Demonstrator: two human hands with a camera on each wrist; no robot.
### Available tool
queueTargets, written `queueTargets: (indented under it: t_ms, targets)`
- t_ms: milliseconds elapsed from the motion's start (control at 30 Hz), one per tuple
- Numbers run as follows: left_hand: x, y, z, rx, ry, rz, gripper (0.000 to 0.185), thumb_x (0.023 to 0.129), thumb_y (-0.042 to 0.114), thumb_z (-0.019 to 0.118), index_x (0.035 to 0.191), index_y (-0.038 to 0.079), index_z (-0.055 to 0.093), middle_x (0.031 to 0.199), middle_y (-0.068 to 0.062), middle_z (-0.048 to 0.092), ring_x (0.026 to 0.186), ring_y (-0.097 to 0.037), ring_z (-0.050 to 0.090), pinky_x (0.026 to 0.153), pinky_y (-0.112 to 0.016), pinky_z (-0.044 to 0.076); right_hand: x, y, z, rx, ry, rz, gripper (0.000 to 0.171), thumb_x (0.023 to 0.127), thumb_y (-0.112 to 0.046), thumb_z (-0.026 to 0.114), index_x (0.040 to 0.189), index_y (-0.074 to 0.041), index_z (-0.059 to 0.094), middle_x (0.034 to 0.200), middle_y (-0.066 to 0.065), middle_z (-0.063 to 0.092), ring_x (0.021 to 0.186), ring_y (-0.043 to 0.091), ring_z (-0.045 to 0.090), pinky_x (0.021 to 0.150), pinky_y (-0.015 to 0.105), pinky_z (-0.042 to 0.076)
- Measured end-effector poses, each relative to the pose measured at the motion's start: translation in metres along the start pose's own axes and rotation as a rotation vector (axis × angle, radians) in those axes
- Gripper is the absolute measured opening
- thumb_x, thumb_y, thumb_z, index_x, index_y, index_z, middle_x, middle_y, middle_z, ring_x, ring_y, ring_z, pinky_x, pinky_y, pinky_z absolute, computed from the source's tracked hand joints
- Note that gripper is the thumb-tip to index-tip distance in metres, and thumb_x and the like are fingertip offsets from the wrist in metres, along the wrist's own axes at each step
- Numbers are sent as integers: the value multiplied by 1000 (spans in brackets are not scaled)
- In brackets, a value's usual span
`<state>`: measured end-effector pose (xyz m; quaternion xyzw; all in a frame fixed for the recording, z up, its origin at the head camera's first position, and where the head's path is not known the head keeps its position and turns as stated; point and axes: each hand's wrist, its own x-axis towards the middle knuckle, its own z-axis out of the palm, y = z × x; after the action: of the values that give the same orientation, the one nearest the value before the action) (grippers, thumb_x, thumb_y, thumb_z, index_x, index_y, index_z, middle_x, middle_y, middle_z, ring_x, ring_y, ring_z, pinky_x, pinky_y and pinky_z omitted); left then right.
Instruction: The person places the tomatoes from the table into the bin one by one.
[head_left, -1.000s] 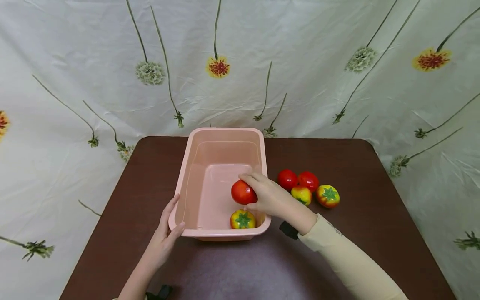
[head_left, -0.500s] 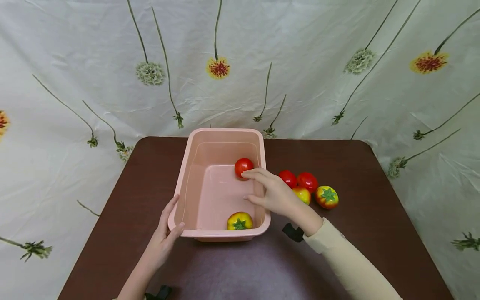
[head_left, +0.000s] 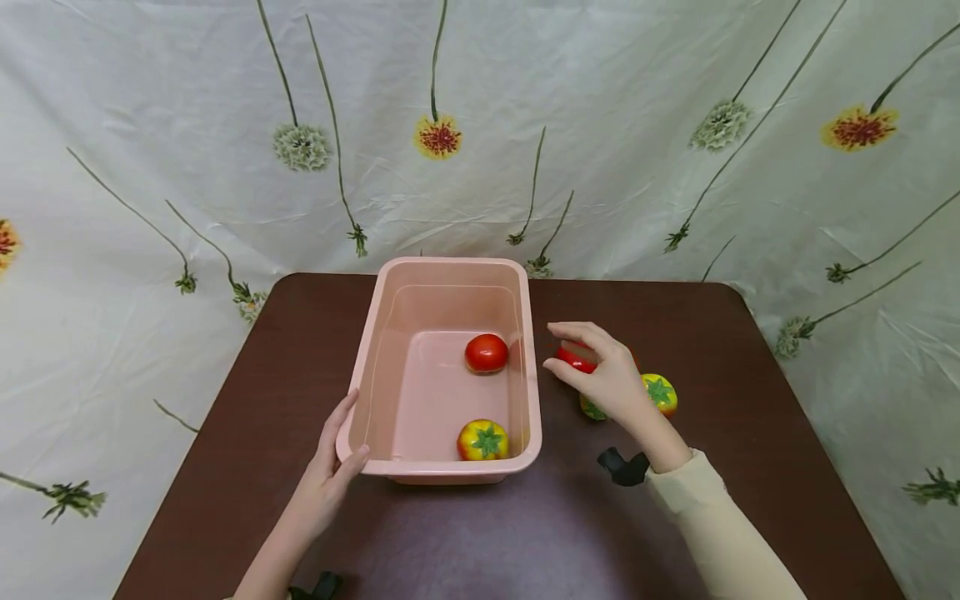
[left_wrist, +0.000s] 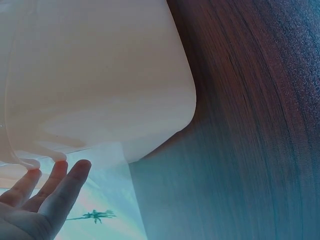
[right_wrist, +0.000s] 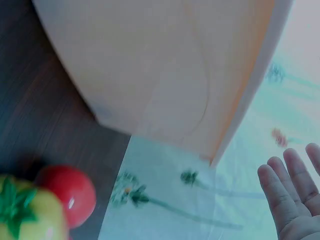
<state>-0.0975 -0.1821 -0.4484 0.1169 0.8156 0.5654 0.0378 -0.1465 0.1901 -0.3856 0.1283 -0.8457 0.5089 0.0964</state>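
A pink plastic tub (head_left: 378, 333) holds a shiny red tomato (head_left: 486, 353) and a yellow-red fruit with a green star-shaped calyx (head_left: 483, 440). My left hand (head_left: 330, 454) rests at the tub's near left corner; its straight fingers (left_wrist: 65, 187) touch the outer wall in the left wrist view. Over the fruit group to the right hovers my right hand (head_left: 606, 371), thumb and fingers spread apart with nothing held. Below it are a red fruit (head_left: 576, 357) and a yellow-red fruit (right_wrist: 45, 215). Another yellow-red fruit (head_left: 660, 393) shows behind the wrist. The hand partly hides the group.
The tub stands on a dark brown table (head_left: 300, 350) with rounded far corners. Behind it hangs a pale cloth (head_left: 480, 192) printed with flowers. A dark strap piece (head_left: 624, 468) hangs at the right wrist.
My right hand let go of the red tomato inside the tub and moved right, out over the fruit group. The tomato rolled back in the tub, then slightly forward. My left hand stayed put.
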Motion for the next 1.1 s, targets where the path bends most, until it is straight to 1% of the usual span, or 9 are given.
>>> queueTargets:
  t_ms: [200,333,433,500,567,667,833,933,1100]
  targets:
    - [0,0,1,-10,2,8,70,99,9,51,158,28,18,164,-7,13,148,-24,9,107,-69,13,-10,22,-24,-59,61,57,43,87,-14,74,129,-8,63,130,8,61,119,22,59,97,27,48]
    - [0,-1,1,-10,7,19,70,99,8,51,158,27,18,164,-7,14,148,-14,10,109,-67,13,-18,36,-38,-88,88,127,42,90,-19,73,129,-9,63,130,9,61,118,24,61,92,16,48]
    - [0,-2,1,5,18,27,70,99,8,51,157,28,19,163,-6,16,146,-5,11,117,-44,16,-23,46,-46,-86,96,182,43,90,-24,72,129,-9,62,130,10,60,118,28,62,87,11,47]
    - [-1,-3,2,15,26,38,70,99,7,51,158,27,19,163,-7,17,144,0,13,114,-25,17,-26,52,-51,-104,97,210,44,91,-27,71,130,-10,61,131,10,59,119,30,61,89,17,50]
    - [-1,-4,2,24,32,45,70,99,7,51,158,26,19,163,-6,18,142,3,13,106,-13,17,-29,58,-55,-125,97,228,46,91,-28,71,131,-9,60,132,11,59,120,32,61,92,27,51]
    - [-1,-4,2,19,30,48,70,99,7,50,158,26,18,163,-6,17,143,2,12,110,-17,16,-31,65,-61,-159,90,243,48,91,-29,71,132,-7,59,133,13,58,121,36,59,94,41,48]
    - [-1,-4,1,7,21,35,70,99,8,50,158,27,18,163,-5,16,146,-3,10,116,-36,14,-33,75,-71,-209,65,279,52,92,-31,70,135,-5,56,136,17,55,123,41,56,96,46,47]
    - [-1,-4,2,9,19,34,70,99,8,50,158,27,18,163,-5,16,146,-4,10,116,-35,14,-35,82,-76,-226,48,315,56,91,-33,70,137,-4,54,138,19,52,126,42,54,97,48,47]
    - [-1,-4,2,21,19,45,70,99,8,50,158,28,18,163,-4,17,145,-1,12,108,-13,16,-41,93,-81,-287,-14,392,66,90,-36,71,141,-1,48,142,24,47,130,44,48,101,52,44]
